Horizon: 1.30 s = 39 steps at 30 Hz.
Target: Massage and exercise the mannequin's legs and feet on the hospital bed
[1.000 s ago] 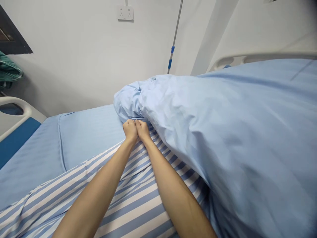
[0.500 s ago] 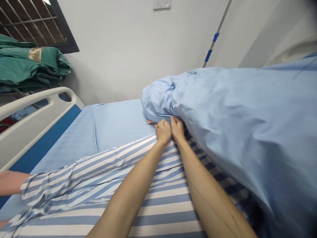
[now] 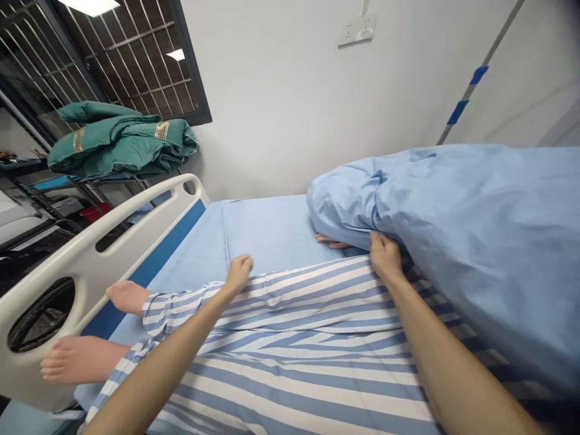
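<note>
A figure in blue-and-white striped trousers [image 3: 290, 314] lies on the bed, both bare feet [image 3: 88, 360] at the left. My left hand [image 3: 239, 272] is over the far trouser leg near the shin, its fingers curled in and nothing visible in them. At the far thigh, beside the quilt's lower edge, my right hand [image 3: 386, 257] is closed on the striped cloth; its fingertips are partly hidden. The light blue quilt [image 3: 453, 211] covers the figure's upper part. Part of the figure's hand [image 3: 333, 241] shows from under it.
A white and blue bed end board [image 3: 149, 211] rises beyond the feet. Light blue sheet [image 3: 272, 223] shows between the legs and the wall. Folded green cloth [image 3: 127, 145] lies on a rack below the barred window [image 3: 136, 48]. A grey pole [image 3: 475, 78] stands at the right.
My left hand has left its place beside my right hand and moved along the leg toward the feet. My right hand stays at the quilt's edge. The view has shifted left, showing both feet.
</note>
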Motion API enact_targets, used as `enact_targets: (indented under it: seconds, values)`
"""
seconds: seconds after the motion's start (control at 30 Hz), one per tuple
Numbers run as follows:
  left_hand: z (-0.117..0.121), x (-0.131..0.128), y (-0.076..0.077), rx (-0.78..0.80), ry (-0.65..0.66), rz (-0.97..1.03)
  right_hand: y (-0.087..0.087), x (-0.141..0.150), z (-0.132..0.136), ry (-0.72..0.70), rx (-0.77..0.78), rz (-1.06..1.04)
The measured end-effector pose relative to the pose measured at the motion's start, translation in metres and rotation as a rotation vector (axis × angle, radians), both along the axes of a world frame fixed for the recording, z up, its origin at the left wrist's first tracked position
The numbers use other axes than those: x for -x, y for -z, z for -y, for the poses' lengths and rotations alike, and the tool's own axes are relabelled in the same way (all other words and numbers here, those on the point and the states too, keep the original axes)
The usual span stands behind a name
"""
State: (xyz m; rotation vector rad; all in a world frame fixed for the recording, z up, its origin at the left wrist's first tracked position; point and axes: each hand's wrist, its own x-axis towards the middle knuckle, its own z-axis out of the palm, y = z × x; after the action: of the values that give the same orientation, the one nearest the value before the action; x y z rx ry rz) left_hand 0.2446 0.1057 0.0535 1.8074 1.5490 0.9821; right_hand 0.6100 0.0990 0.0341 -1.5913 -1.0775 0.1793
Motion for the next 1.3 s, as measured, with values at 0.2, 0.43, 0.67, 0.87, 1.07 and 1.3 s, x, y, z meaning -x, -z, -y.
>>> enact_targets:
  seconds: [0.2,0.43,0.67,0.87,1.07,1.3]
  values:
    - [0.013,0.157,0.007,-0.004,-0.330,-0.093,-0.001,0.004,0.003,0.025,0.043,-0.044]
    - [0.013,0.188,0.036,0.013,-0.374,-0.341,-0.013,0.014,0.003,0.044,0.192,0.118]
    - [0.008,0.202,0.035,0.093,-0.282,-0.445,-0.021,0.122,-0.007,-0.118,0.234,0.388]
    - [0.008,0.202,0.036,0.111,-0.306,-0.437,-0.023,0.350,-0.007,-0.577,0.041,0.181]
    - [0.011,0.208,0.040,0.051,-0.318,-0.367,0.010,0.481,0.003,-0.716,0.104,0.014]
    - [0.003,0.201,0.034,0.005,-0.380,-0.112,0.028,0.483,0.001,-0.718,0.123,-0.122]
